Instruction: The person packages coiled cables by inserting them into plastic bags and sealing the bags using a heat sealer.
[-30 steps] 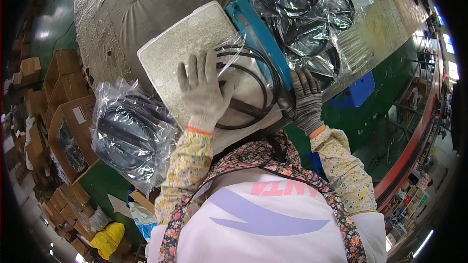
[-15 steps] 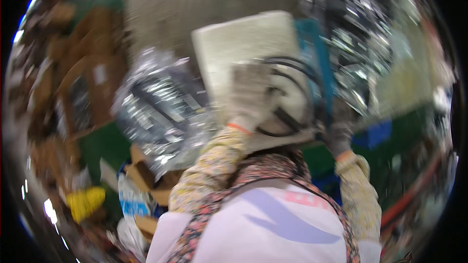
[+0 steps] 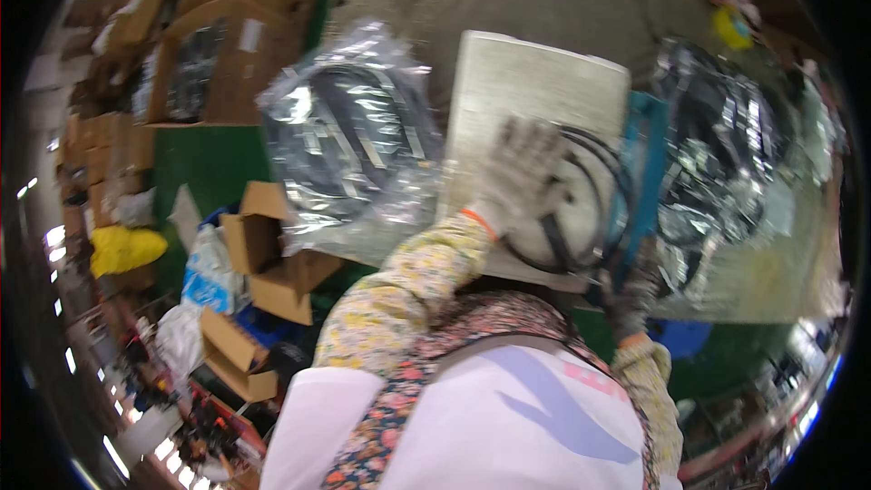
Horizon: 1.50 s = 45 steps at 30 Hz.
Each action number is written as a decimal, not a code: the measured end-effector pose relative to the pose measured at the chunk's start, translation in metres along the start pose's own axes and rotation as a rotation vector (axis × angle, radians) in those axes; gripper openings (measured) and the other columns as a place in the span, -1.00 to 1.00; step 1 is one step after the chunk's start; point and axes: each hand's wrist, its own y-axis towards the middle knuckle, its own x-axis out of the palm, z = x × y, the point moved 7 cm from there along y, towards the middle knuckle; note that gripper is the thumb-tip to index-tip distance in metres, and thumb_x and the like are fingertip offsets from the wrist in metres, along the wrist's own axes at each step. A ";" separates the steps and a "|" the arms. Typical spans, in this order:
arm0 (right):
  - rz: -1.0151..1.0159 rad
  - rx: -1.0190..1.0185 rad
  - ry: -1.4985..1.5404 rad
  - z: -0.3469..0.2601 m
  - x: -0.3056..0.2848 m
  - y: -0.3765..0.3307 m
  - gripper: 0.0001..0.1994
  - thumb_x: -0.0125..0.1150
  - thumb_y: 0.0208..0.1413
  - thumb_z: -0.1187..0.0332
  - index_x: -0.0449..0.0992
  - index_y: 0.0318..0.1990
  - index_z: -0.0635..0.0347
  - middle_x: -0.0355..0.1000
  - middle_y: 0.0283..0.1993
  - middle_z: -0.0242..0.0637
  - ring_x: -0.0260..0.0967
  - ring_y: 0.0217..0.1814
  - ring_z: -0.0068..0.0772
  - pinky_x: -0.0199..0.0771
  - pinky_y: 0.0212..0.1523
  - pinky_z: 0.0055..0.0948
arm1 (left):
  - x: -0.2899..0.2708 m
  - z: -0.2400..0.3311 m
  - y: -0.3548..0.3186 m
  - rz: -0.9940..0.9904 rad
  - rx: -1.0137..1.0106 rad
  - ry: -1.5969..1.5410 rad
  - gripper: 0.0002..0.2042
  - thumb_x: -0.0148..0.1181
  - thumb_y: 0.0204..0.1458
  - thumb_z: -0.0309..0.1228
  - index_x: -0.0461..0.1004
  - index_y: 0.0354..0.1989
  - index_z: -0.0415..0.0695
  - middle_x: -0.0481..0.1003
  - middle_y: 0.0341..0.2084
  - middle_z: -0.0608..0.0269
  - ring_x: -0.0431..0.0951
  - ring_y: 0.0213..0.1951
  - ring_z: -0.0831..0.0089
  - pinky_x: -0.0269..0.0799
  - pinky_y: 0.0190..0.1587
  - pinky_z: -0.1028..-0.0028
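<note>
My left hand [image 3: 522,172], in a pale work glove, lies on a white flat panel [image 3: 540,77] with its fingers spread. Just right of it, a loop of black cable [image 3: 594,159] rests on the panel, with a wider black band across its lower part. Along the panel's right side runs a teal strip-like piece [image 3: 646,150]. My right hand [image 3: 632,295], in a darker grey glove, is at the lower end of this teal piece, next to the cable loop. Its fingers are blurred and partly hidden, so any hold is unclear.
Clear plastic bags with black coiled items lie on the worktable, one left [image 3: 354,136], another right [image 3: 721,154]. Open cardboard boxes [image 3: 272,254] stand at the lower left near a yellow bag [image 3: 125,249]. A larger carton [image 3: 231,63] sits at the far left.
The whole view has turned, so the table and panel appear farther right and less blurred. My left hand remains flat on the panel; my right hand stays by the teal piece's lower end.
</note>
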 end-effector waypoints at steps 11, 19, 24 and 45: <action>-0.259 -0.530 -0.172 -0.074 0.004 0.201 -0.09 0.27 -0.04 -0.05 -0.01 0.38 0.19 0.04 0.40 -0.06 -0.09 0.47 -0.09 -0.24 0.45 -0.14 | -0.041 0.061 -0.060 -0.099 -0.084 0.097 -0.44 0.07 0.08 0.04 0.31 0.21 0.03 0.32 0.20 0.15 0.20 0.28 0.10 -0.08 0.35 -0.03; -0.866 -0.402 0.113 -0.145 -0.003 0.221 -0.44 0.48 -0.21 0.19 0.51 0.02 0.12 0.52 -0.10 0.03 0.45 0.02 -0.05 0.38 0.07 -0.24 | -0.120 0.041 -0.211 -0.073 -0.783 0.083 -0.47 0.19 -0.01 -0.19 0.33 0.17 -0.06 0.41 0.07 0.04 0.36 0.13 0.01 0.04 0.30 0.01; -0.416 -0.956 0.471 -0.258 -0.165 0.183 -0.72 0.41 -0.09 0.39 0.54 -0.18 0.20 0.49 -0.36 -0.25 0.48 -0.31 -0.45 0.47 -0.24 -0.47 | -0.176 0.023 -0.309 0.240 -1.096 0.401 -0.49 0.21 -0.03 -0.27 0.35 0.13 -0.17 0.45 0.00 0.05 0.37 0.10 0.03 0.11 0.27 0.06; 0.023 -0.695 0.330 -0.345 -0.027 0.186 -0.63 0.13 -0.01 0.51 0.49 0.00 -0.03 0.33 0.21 -0.21 0.32 0.16 -0.03 0.23 0.25 -0.16 | -0.315 -0.191 -0.226 0.227 -0.403 -0.014 -0.51 0.27 -0.09 -0.30 0.37 0.05 -0.22 0.45 -0.05 0.02 0.37 0.09 0.04 0.15 0.20 0.05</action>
